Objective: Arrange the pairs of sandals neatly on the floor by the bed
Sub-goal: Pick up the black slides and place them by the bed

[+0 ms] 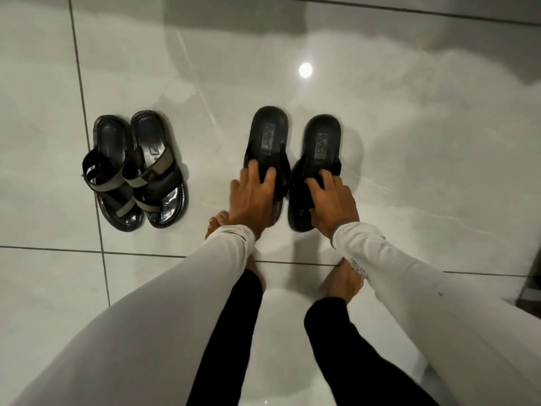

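Two plain black sandals lie side by side on the white tiled floor, heels pointing away from me. My left hand [251, 194] grips the strap area of the left black sandal [268, 136]. My right hand [330, 200] grips the strap area of the right black sandal [320, 142]. Both sandals touch the floor and nearly touch each other. To the left stands a second pair with grey straps, its left sandal [112, 171] and right sandal [159, 168] set close together and parallel. White sleeves cover both my forearms.
My bare feet [342, 282] and black trouser legs stand just behind the black sandals. Dark grout lines [85, 118] cross the glossy tiles. A lamp's reflection [305, 70] shines on the floor. A dark edge [527, 291] shows at the far right.
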